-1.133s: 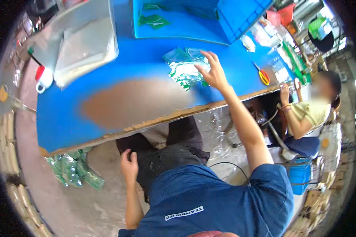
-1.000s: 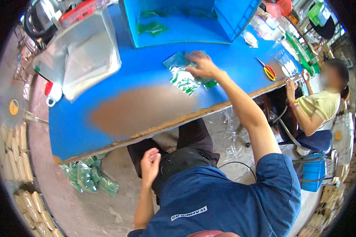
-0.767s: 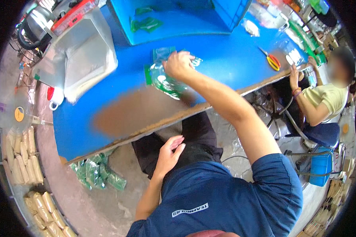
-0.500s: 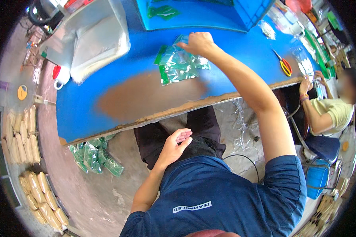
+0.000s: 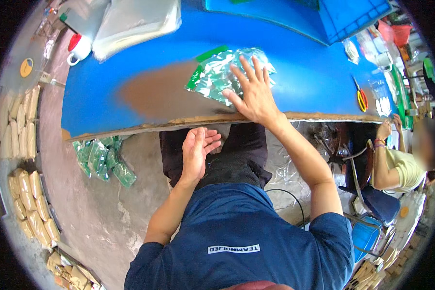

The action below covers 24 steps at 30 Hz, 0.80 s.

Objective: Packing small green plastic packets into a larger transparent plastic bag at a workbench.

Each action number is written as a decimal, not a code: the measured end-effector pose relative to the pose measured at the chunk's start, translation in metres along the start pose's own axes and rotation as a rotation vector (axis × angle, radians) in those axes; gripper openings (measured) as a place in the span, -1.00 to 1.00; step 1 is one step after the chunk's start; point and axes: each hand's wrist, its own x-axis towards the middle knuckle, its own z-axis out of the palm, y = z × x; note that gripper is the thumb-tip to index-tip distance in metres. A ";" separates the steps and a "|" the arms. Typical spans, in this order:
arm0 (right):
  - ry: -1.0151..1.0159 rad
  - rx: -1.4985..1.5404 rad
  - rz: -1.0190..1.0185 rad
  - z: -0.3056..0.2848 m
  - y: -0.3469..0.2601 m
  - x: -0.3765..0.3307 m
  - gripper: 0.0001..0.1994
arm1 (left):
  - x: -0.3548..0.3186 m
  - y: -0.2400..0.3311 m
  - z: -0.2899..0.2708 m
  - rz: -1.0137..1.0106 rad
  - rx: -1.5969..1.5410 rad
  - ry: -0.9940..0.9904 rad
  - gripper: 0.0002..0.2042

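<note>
Clear plastic packets with green strips (image 5: pixel 209 77) lie in a loose, shiny pile near the table's front edge. My right hand (image 5: pixel 256 96) is spread over the right side of this pile, fingers stretched apart and pointing away from me. Its palm faces down; whether it presses on the plastic I cannot tell. My left hand (image 5: pixel 198 151) hovers above my lap, just off the table edge. Its palm is turned up and inward, the fingers loosely curled and apart, with nothing in them.
On the blue table (image 5: pixel 101 92) stand a blue crate (image 5: pixel 275 19), a stack of clear bags (image 5: pixel 135 31) and a white mug (image 5: pixel 79 50). Scissors (image 5: pixel 361 96) lie to the right, near a seated co-worker (image 5: pixel 396 169). Green packets (image 5: pixel 104 159) lie on the floor.
My right hand has come back from the far side of the pile toward me and spread open. The packets have shifted and fanned out. My view has tilted; my left hand stays empty.
</note>
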 end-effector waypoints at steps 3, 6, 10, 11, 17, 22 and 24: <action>-0.300 -0.060 -0.242 -0.011 -0.016 -0.024 -0.22 | 0.001 0.006 0.006 -0.011 -0.057 0.042 -0.59; -0.532 0.162 -0.486 -0.014 -0.025 -0.046 -0.24 | 0.003 0.004 0.017 -0.003 -0.155 0.076 -0.60; -0.248 0.049 -0.276 -0.027 -0.011 -0.029 -0.27 | 0.002 0.001 0.009 0.008 -0.096 0.118 -0.69; -0.226 -0.095 -0.248 -0.025 -0.008 -0.026 -0.29 | 0.000 0.003 0.009 0.001 -0.086 0.135 -0.69; -0.420 0.368 -0.421 -0.026 -0.018 -0.053 -0.35 | -0.001 0.006 0.004 -0.034 -0.126 0.143 -0.68; -0.244 -0.049 -0.274 -0.041 0.018 -0.056 -0.31 | -0.012 0.003 -0.004 -0.121 -0.077 0.118 -0.69; -0.316 0.070 -0.289 -0.033 0.006 -0.066 -0.31 | -0.014 0.004 0.004 -0.147 -0.118 0.078 -0.68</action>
